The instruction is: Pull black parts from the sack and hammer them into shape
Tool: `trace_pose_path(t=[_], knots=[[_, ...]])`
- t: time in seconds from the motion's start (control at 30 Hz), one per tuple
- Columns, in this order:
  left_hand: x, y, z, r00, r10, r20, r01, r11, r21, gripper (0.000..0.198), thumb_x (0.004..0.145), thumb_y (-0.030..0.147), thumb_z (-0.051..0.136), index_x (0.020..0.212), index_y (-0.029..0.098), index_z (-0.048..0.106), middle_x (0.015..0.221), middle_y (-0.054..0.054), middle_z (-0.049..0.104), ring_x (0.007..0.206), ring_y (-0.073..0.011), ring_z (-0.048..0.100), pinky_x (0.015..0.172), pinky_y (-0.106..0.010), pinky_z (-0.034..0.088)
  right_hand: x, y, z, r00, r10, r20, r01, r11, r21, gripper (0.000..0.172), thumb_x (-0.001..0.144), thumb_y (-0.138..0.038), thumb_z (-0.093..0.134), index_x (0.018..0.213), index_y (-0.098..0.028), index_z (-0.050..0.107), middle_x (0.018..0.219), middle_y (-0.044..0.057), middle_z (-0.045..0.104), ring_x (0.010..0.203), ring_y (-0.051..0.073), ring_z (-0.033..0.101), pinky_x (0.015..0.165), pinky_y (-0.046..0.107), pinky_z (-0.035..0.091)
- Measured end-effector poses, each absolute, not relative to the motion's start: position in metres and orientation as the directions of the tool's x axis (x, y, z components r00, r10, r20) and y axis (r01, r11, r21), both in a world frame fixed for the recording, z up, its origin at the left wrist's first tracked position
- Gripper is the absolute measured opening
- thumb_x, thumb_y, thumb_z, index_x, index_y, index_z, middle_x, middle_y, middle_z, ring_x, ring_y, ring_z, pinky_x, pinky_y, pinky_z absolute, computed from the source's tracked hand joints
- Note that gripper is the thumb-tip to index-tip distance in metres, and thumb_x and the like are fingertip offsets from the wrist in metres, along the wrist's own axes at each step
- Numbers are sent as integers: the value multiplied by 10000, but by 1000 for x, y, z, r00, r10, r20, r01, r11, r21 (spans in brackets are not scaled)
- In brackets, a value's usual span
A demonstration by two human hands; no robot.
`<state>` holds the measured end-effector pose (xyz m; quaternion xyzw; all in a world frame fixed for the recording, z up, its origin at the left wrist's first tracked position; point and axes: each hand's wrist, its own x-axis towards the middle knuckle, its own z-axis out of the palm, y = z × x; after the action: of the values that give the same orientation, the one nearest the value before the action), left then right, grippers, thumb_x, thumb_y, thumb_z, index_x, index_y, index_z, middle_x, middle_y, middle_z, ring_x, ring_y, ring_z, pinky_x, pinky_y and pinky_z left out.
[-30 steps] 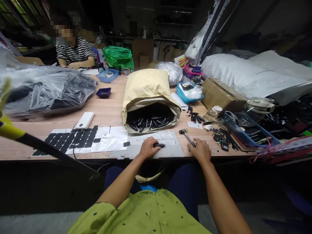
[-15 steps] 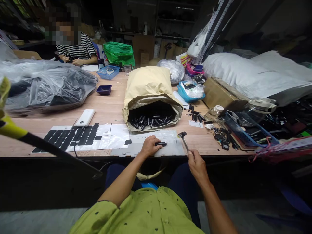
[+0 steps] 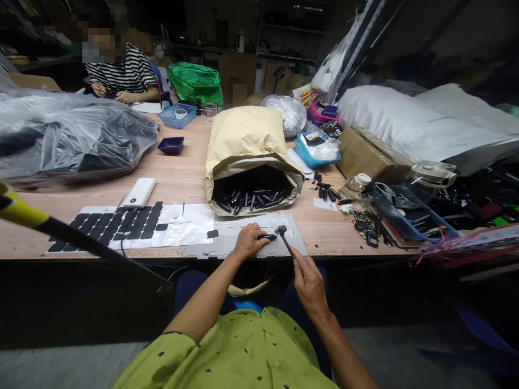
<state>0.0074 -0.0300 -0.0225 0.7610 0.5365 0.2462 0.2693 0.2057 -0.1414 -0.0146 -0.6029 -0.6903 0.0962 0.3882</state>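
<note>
My left hand (image 3: 248, 241) is closed around a short black cylindrical piece (image 3: 267, 236), holding it low over a grey board (image 3: 231, 229) at the table's front edge. A small hammer (image 3: 287, 241) is gripped by its handle in my right hand (image 3: 310, 278). The hammer's head is beside the right end of the black piece; whether they touch I cannot tell. Just behind my hands lies a large cream sack (image 3: 245, 129), its mouth facing me, with many similar black pieces (image 3: 253, 200) inside.
On the left are a sheet of black stickers (image 3: 97, 229), a white power bank (image 3: 140, 193) and a plastic-wrapped bundle (image 3: 81, 135). Loose black parts (image 3: 324, 189), a jar (image 3: 354, 186) and a blue basket (image 3: 405, 216) stand right. Another person (image 3: 121, 75) sits across the table.
My right hand has swung the hammer left, bringing its head from the right over to the black piece. My left hand keeps its hold in nearly the same place.
</note>
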Motion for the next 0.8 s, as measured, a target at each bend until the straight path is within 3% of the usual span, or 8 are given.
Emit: trace_pose_path(t=[0.6,0.7,0.8], knots=[[11,-30,-22,288,955,75,672,-257,694,155,778,321,763,927,299,800,812,-23,599,875,-192,557,845,-333,458,196,-139,-17,64,937,343,746,183,-640,412,985,-353,386,1207,-218,705,1083,97,707,991,190,662,846,289,536],[11,-31,-20,289,955,73,671,-256,695,150,769,317,773,913,282,797,825,-25,609,892,-199,563,854,-336,463,217,-122,-11,164,921,353,821,72,-567,409,967,-356,394,1176,-218,718,1061,98,689,947,200,634,794,293,508],[11,-32,-17,293,954,68,680,-258,686,157,766,310,770,913,258,789,832,-28,616,898,-206,569,852,-343,467,244,-98,-9,315,897,312,884,-157,-440,392,932,-293,437,1206,-240,711,984,80,651,803,188,577,673,292,434]])
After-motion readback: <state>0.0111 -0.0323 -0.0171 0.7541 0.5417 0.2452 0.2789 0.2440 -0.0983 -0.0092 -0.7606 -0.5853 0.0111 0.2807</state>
